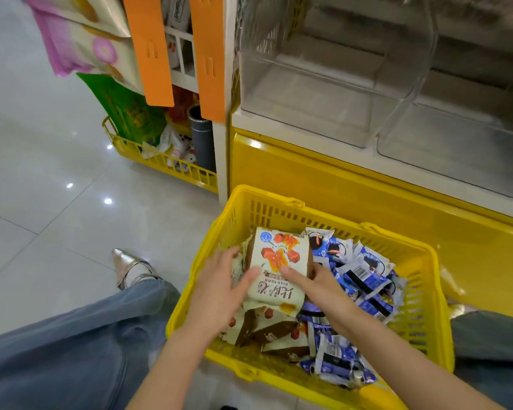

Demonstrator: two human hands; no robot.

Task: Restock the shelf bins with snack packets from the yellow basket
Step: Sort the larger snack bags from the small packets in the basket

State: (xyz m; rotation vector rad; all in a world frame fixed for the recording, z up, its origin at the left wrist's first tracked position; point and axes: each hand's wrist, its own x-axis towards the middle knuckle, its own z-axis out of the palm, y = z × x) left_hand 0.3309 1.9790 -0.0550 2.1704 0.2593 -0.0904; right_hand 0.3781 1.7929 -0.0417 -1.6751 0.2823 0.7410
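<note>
Your left hand [219, 288] and right hand [319, 287] both gripped the packet [279, 258] by its sides in the basket [427, 253]; it looked light, soft, slick and probably crushable.

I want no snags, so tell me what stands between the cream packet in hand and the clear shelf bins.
Nothing visible does. Left hand and right hand hold the cream packet atop the pile in the yellow basket; the clear bins above look empty, and only the basket's far rim lies low between them.
</note>
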